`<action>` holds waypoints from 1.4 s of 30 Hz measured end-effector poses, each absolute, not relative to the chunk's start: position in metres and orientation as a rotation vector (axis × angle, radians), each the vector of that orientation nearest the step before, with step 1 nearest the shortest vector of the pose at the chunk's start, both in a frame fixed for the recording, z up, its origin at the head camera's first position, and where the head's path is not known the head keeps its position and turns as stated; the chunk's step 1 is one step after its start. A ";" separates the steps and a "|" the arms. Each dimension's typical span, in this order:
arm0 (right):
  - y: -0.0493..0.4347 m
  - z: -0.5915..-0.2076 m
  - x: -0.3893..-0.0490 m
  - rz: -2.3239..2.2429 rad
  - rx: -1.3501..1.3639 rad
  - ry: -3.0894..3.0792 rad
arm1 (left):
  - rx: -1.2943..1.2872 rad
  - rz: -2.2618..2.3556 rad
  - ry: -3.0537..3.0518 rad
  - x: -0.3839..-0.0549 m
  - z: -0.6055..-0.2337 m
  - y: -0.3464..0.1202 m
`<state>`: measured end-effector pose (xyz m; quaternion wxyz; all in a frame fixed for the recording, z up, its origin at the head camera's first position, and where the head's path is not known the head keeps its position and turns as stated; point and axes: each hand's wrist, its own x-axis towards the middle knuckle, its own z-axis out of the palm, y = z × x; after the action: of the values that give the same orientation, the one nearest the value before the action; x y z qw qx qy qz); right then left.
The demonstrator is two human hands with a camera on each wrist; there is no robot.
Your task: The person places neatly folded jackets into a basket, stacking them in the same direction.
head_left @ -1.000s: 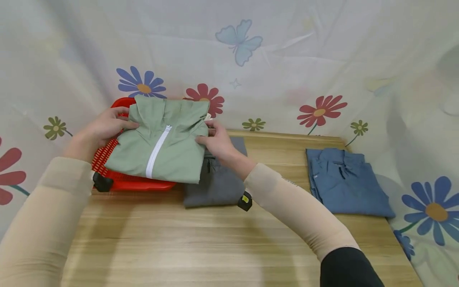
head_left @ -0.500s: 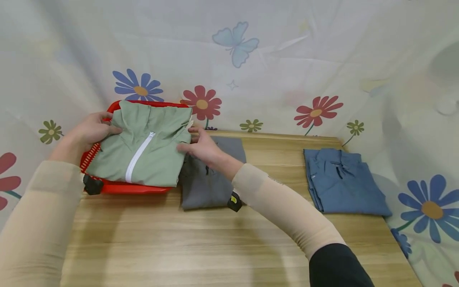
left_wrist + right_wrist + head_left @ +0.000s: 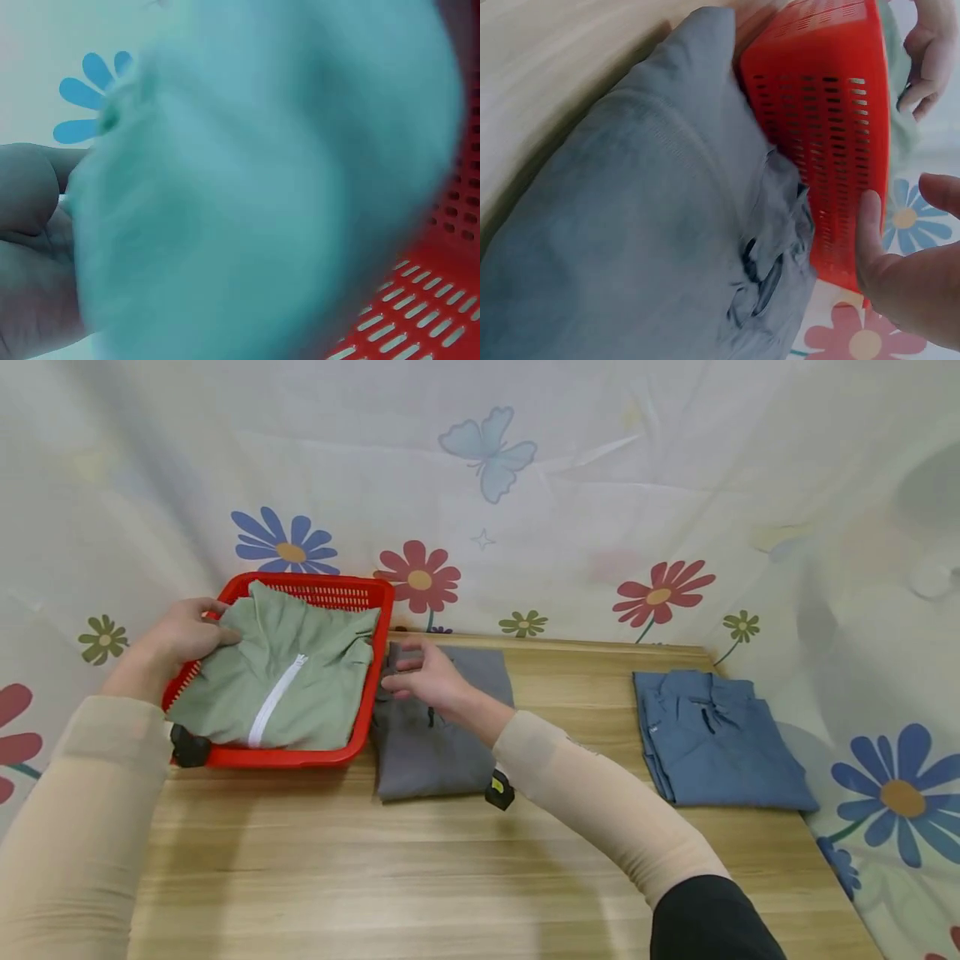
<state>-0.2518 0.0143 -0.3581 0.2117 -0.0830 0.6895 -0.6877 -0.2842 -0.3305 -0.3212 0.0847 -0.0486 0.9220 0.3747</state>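
Note:
A folded light-green jacket (image 3: pixel 315 693) with a white zipper lies in the red plastic basket (image 3: pixel 367 710) at the left of the table. My left hand (image 3: pixel 183 631) is over the basket's left rim, pinching the jacket's upper left edge between thumb and fingers. In the left wrist view the green cloth (image 3: pixel 225 210) is blurred and covers part of that hand. Just outside the right rim, my right hand (image 3: pixel 431 677) holds nothing, its fingers parted. Beneath it is a folded grey garment (image 3: pixel 442 760). The right wrist view shows its thumb and finger beside the basket wall (image 3: pixel 825 142).
A folded blue garment (image 3: pixel 727 743) sits at the right end of the wooden table (image 3: pixel 375 877). Behind the table hangs a pale curtain (image 3: pixel 570 510) printed with flowers and a butterfly. The basket stands close to that curtain.
The green jacket has moved left and down into the basket, uncovering its rim. My right hand has let go of the jacket's right side; my left hand has shifted left with it.

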 end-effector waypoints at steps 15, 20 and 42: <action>0.045 -0.384 -0.250 -1.179 -0.572 2.509 | -0.073 0.758 2.837 -0.276 -0.306 -0.312; 0.057 -0.385 -0.245 -0.722 -0.788 2.774 | 0.006 0.671 2.864 -0.268 -0.294 -0.293; 0.125 -0.430 -0.245 -0.478 -0.825 2.762 | 0.538 0.609 2.924 -0.196 -0.289 -0.144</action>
<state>-0.2450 0.1253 -0.4297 0.1097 -0.2806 0.9396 -0.1627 -0.1964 -0.1438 -0.2887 0.0532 0.1769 0.9622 0.2003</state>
